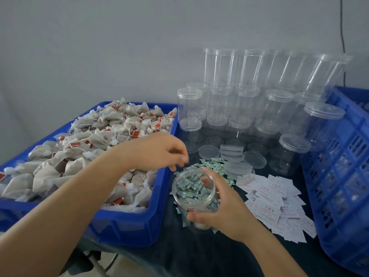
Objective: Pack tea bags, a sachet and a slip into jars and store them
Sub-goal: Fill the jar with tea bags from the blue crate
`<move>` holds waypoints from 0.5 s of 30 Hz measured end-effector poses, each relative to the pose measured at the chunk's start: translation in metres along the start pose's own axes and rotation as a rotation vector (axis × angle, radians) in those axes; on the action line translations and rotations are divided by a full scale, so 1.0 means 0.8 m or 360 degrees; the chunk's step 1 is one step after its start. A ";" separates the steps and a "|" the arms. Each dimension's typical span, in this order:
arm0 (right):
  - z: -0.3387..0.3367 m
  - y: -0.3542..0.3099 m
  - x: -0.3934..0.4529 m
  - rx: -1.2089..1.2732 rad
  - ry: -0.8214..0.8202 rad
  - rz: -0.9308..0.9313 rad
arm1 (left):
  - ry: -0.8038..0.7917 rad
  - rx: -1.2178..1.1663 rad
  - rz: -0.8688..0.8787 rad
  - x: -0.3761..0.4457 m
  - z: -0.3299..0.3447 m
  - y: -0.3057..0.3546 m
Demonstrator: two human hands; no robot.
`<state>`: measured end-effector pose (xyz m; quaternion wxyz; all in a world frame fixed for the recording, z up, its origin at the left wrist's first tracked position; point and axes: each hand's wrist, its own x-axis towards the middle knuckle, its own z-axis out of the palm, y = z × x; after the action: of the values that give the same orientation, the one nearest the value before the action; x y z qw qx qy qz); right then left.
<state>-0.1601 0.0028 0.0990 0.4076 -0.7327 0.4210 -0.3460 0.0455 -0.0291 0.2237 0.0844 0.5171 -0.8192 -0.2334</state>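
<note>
At lower centre the right hand point(221, 212) grips an open jar point(194, 191) tilted toward the camera. Just above its mouth hovers the left hand point(159, 152), fingers loosely curled, holding nothing visible. Sachets point(211, 166) and slips point(279, 204) lie behind; tea bags point(89, 148) fill the left bin point(127, 226). Lidded jars point(259, 100) stand upper right on the table point(199, 256).

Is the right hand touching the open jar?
Touching. The head view shows the right hand wrapped round the open jar, thumb and fingers on its wall.

Dark-covered table point(199, 254) bearing a blue tray point(127, 222), a blue crate point(343, 176), lidded clear jars point(249, 108), loose lids point(231, 154), green sachets point(211, 164) and white slips point(279, 206).
</note>
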 end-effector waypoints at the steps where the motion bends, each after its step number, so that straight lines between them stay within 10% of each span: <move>1: 0.000 0.002 0.000 -0.0010 -0.0003 -0.0001 | 0.0136 -0.0009 -0.0041 -0.001 -0.005 -0.010; 6: 0.003 0.005 -0.001 -0.0032 -0.0023 0.0022 | 0.0546 0.0205 -0.0294 0.003 0.003 -0.057; 15: 0.006 0.003 -0.005 -0.0048 -0.0031 0.0100 | 0.0261 0.0589 -0.0629 0.019 0.031 -0.105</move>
<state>-0.1586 0.0071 0.0945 0.4113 -0.7286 0.4451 -0.3193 0.0966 -0.0651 0.1610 0.0074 0.6907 -0.7215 -0.0490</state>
